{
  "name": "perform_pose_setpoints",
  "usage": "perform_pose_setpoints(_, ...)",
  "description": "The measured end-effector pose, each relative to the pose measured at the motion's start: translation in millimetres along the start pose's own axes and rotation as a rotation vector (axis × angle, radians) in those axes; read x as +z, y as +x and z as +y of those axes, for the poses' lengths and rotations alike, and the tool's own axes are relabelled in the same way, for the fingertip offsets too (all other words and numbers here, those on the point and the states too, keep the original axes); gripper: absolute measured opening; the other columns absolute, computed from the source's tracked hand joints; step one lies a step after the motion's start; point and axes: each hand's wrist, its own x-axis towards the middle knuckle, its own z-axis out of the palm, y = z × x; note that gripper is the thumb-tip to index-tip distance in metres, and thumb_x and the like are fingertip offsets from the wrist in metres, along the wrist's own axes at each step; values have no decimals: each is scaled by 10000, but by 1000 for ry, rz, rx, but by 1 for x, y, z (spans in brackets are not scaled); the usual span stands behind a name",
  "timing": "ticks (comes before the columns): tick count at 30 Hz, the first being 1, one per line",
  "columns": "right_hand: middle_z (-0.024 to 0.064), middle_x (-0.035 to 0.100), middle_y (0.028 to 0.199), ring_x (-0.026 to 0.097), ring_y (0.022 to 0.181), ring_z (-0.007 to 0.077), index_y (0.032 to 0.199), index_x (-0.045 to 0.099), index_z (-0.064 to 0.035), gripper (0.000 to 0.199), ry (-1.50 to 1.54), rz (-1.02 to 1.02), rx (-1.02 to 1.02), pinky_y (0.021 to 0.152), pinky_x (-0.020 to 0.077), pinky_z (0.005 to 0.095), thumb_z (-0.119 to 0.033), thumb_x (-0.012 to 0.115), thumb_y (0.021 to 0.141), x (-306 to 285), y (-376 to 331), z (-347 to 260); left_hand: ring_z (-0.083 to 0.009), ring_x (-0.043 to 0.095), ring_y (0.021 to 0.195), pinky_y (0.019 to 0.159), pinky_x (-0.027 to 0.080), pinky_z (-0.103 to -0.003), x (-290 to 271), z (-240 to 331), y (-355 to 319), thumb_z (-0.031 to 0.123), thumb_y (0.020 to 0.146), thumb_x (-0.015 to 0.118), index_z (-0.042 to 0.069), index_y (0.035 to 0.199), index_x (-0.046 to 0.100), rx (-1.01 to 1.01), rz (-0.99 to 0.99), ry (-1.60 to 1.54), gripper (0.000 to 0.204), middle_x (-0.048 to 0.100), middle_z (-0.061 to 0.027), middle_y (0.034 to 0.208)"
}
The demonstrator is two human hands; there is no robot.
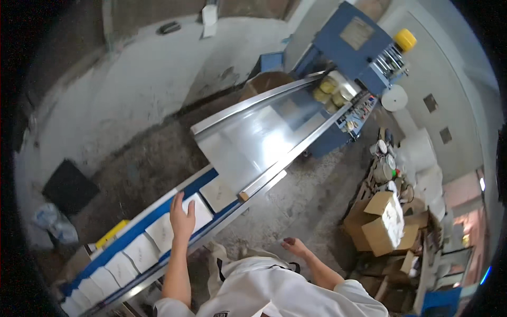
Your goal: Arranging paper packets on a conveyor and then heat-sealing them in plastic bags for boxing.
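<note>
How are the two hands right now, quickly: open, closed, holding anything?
Left hand: open, over a white packet on the blue belt; touch unclear.
Right hand: loosely curled, nothing visible in it; open or closed unclear.

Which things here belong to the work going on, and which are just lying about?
Seemingly part of the work:
- white packets, beneath or beside the left hand
- blue conveyor belt
- metal chute
- blue machine

Apparently just lying about:
- open cardboard box
- dark square piece
- crumpled plastic bag

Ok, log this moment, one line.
Left hand: over white packet on blue conveyor belt, contact unclear; Right hand: off belt, seemingly empty; Steel chute: at belt's far end
</note>
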Motion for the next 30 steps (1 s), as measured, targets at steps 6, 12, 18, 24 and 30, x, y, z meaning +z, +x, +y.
perform_pose_setpoints(6,145,708,1091,671,954,211,1193,670,-56,377,-52,4,150,831,522,351,-214,659,851,5,-20,94,-110,594,762,689,466,-255,-20,56,-111,129,898,678,-8,1033,640,-200,11,-332,196,639,-38,865)
perform_pose_setpoints(12,92,684,1081,665,795,220,1310,601,-91,505,8,-182,-27,700,540,364,-183,652,816,21,-46,192,-54,433,466,399,294,-239,-13,61,-260,164,950,631,37,995,640,-585,120,-774,136,544,24,666)
perform_pose_setpoints(18,127,710,916,652,687,205,1132,649,-16,404,-365,-261,-53,615,532,377,-276,650,823,59,-36,282,-25,439,534,455,326,-218,-52,66,-420,150,930,661,47,986,646,-656,278,-674,119,559,47,716)
perform_pose_setpoints(24,51,659,773,637,646,194,859,670,-65,228,-461,-323,-90,567,510,360,-276,712,784,96,-30,257,-97,591,676,623,481,-252,-107,66,-547,166,901,667,48,1110,650,-724,222,-511,241,656,-7,788)
perform_pose_setpoints(30,38,608,726,615,642,157,826,632,-79,109,-470,-488,-259,520,521,346,-152,569,878,199,-109,173,-218,688,820,731,531,-355,-189,38,-733,203,880,638,90,1134,657,-585,450,-351,278,710,-115,885)
